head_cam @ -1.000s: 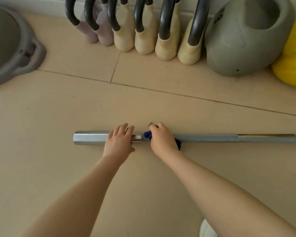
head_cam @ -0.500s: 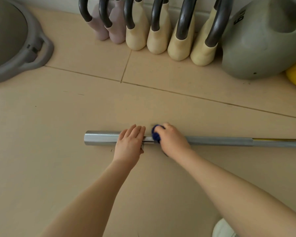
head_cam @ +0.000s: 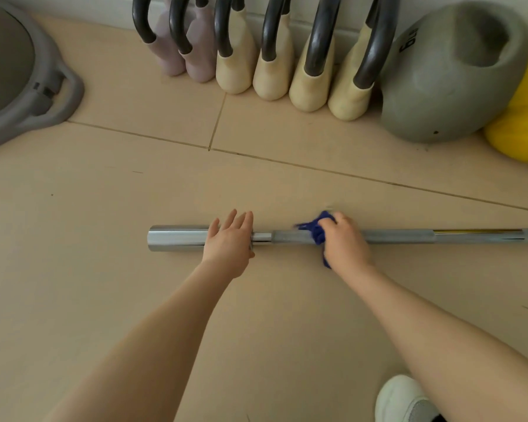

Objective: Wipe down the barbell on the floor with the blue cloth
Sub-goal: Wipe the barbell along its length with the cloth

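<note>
A steel barbell (head_cam: 177, 238) lies across the beige floor, its thick sleeve end at the left and its shaft running off the right edge. My left hand (head_cam: 230, 243) rests flat on the sleeve by the collar, fingers straight. The blue cloth (head_cam: 316, 229) is wrapped over the shaft just right of the collar. My right hand (head_cam: 346, 242) grips the cloth around the shaft, and most of the cloth is hidden under it.
Along the back wall stand several kettlebells with black handles (head_cam: 305, 83), a big grey kettlebell (head_cam: 448, 80) and a yellow one (head_cam: 521, 117). A grey round trainer (head_cam: 46, 95) sits at the left. A white shoe (head_cam: 404, 397) is at the bottom right.
My right hand has slid the cloth to the right along the shaft, away from my left hand. The left hand stays on the sleeve, its fingers now straighter.
</note>
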`<state>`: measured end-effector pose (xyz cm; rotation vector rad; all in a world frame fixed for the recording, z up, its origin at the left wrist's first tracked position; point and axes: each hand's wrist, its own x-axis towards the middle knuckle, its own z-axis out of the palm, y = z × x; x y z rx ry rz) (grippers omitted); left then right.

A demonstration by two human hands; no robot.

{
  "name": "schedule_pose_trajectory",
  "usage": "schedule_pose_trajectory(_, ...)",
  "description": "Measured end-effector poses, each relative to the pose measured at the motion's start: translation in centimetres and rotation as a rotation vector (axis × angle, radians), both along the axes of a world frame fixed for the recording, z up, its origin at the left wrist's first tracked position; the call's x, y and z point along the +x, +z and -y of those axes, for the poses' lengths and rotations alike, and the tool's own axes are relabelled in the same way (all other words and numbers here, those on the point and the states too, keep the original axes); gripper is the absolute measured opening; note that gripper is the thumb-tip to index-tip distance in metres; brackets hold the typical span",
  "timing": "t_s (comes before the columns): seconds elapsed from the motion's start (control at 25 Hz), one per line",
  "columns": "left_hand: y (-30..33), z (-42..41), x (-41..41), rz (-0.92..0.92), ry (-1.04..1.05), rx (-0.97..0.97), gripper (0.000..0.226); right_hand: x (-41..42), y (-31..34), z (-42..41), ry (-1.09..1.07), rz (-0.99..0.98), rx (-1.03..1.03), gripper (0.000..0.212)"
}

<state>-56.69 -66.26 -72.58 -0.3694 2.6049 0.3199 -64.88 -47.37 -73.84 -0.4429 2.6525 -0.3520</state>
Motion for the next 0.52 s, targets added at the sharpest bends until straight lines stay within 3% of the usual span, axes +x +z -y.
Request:
schedule_pose_trajectory(0.12,0.3,-0.6,-0.1,-0.119,0.062,-0.011,0.071,-0.4,-0.2,-1.5,-0.163,-0.063,0.043,0.031)
schedule_pose_trajectory(0.28,-0.5,-1.3,0.4,-0.371,-0.079,-0.05,0.052,2.1,-0.5,5.5,0.059,-0.011,-0.192,0.034)
schedule_pose_trajectory(0.4,-0.4,-2.0,0.5,-0.295,-0.047,-0.023,0.05,0.4,0.0,4.3,0.158,0.01,-0.179,0.038)
schedule_pose_trajectory(0.52,-0.6,-2.4,0.2,-0.283,-0.015,-0.068,0.059,-1.9,-0.1,-0.6,-0.064,-0.105,0.004,0.032)
